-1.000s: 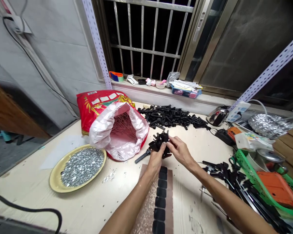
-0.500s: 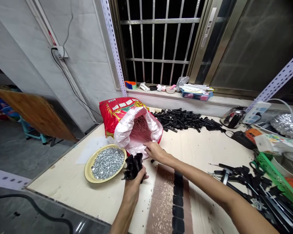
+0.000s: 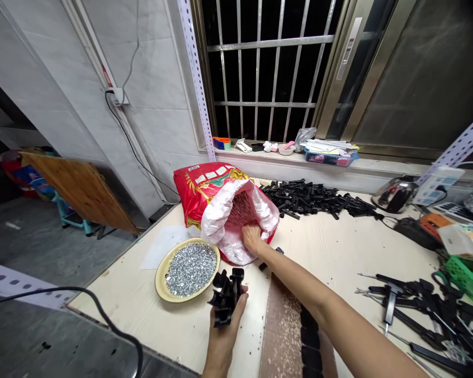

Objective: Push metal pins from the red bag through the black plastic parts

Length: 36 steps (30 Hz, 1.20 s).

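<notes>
left hand [image 3: 223, 336]: clenched on bundle of black parts [image 3: 225, 296], which sticks out above its fingers.
right hand [image 3: 252, 240]: fingers in bag [image 3: 205, 191] mouth, ahead of the bundle; grip unclear.
bundle axis: lengthwise away from the palm, towards the right hand.

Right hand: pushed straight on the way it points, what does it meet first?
Most likely the thin reddish rods packed inside the red bag. The right hand sits at the bag's mouth, on the pink liner, pointing inward. Depth is unclear, so it may touch them now.
</notes>
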Available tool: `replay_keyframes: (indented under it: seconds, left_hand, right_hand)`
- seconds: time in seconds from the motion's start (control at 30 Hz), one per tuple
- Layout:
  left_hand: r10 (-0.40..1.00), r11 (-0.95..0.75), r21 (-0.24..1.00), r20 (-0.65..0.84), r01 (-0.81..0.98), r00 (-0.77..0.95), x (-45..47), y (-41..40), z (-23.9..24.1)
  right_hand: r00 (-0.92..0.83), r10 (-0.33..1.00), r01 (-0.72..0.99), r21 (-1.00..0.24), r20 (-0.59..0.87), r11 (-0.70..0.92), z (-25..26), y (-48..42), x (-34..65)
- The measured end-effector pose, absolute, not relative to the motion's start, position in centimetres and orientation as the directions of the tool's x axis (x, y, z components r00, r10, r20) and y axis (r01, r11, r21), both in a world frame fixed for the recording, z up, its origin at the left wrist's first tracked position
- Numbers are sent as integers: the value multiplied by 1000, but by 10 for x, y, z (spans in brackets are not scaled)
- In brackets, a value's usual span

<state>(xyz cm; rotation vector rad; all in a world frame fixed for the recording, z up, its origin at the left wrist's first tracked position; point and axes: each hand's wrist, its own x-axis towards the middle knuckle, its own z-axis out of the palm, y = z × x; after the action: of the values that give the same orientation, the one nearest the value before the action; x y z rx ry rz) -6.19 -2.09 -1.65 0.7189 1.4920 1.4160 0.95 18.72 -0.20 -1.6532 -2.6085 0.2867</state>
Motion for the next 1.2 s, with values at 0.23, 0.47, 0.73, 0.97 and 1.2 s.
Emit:
replay_keyframes:
  seconds: [0.23, 0.47, 0.73, 0.97, 1.2]
  left_hand:
    - [872, 198, 958, -268, -206, -410, -60, -28, -21]
    - [904, 205, 959, -263, -198, -337, -66, -25, -18]
    - [931, 69, 993, -99, -98, -352, -68, -12, -14]
    - [966, 29, 992, -59, -121, -251, -60, -1, -13]
    - [985, 56, 993, -72, -108, -158, -59, -1, -8]
  right_hand:
    - [-331, 940, 933, -175, -81, 313, -11, 185, 20]
    - [-351, 924, 880, -284, 152, 381, 15, 155, 36]
    - [-341, 868, 436, -757, 362, 487, 57, 99, 92]
    - [-409, 831, 163, -866, 376, 472, 76, 72, 117]
    - [-242, 833, 49, -851, 497, 522, 75, 65, 111]
